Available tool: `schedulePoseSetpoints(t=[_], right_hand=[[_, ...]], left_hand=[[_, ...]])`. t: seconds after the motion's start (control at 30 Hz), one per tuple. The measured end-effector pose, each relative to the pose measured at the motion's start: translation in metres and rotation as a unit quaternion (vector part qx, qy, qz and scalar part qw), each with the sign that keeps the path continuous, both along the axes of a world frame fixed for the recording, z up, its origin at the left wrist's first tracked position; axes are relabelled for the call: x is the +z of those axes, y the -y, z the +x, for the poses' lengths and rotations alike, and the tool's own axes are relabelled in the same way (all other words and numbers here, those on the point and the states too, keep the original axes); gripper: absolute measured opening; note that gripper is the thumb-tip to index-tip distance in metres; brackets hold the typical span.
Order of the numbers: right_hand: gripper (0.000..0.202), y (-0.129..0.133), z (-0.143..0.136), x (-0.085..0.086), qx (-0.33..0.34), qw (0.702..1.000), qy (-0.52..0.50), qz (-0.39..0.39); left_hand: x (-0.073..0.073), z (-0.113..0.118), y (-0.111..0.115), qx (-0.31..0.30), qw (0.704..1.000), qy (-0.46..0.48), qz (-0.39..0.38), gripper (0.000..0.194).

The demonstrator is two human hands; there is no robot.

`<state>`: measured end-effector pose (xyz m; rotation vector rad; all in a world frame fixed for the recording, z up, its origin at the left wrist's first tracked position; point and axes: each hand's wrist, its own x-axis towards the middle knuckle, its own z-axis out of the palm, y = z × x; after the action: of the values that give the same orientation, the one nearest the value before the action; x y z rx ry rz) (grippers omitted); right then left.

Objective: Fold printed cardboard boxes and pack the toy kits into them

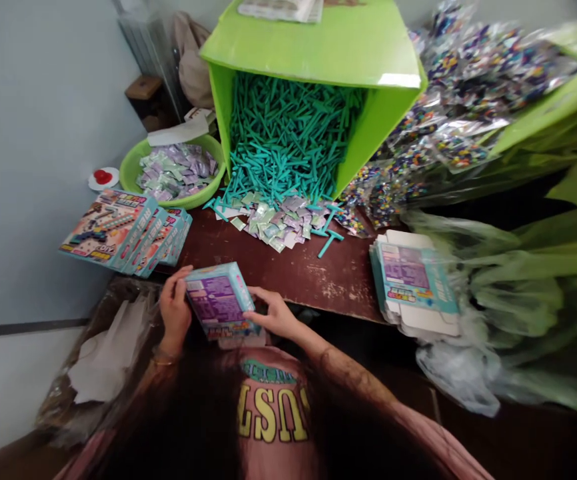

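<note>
A small teal and purple cardboard box [218, 300] is held up in front of my chest, at the near edge of the table. It is folded into shape, and its printed purple panel faces me. My left hand [176, 303] grips its left side, thumb near the upper left corner. On the right side, my right hand [273, 312] holds it between thumb and fingers. A pale flap shows at the box's lower end; what is inside is hidden. Left of my left hand stand several finished-looking boxes [113, 230] leaning in a row.
A green bin [313, 50] on its side spills teal plastic hammers [293, 140]. Small sachets [273, 220] lie before it, more in a green basin [131, 170]. Flat unfolded boxes [413, 280] are stacked at right, beside plastic bags [513, 287] and bagged colourful pieces [468, 73].
</note>
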<state>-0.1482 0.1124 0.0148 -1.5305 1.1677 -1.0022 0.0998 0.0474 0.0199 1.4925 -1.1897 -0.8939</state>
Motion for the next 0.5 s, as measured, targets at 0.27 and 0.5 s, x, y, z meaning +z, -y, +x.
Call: schedulePoseSetpoints(t=[0.27, 0.5], right_hand=[[0.035, 0.043, 0.003, -0.009, 0.021, 0.957, -0.24, -0.162], [0.043, 0.071, -0.141, -0.076, -0.283, 0.838, -0.466, -0.022]], left_hand=[[0.014, -0.032, 0.05, -0.031, 0.982, 0.09, -0.162, 0.038], [-0.047, -0.119, -0.017, -0.415, 0.766, 0.474, -0.125, 0.07]])
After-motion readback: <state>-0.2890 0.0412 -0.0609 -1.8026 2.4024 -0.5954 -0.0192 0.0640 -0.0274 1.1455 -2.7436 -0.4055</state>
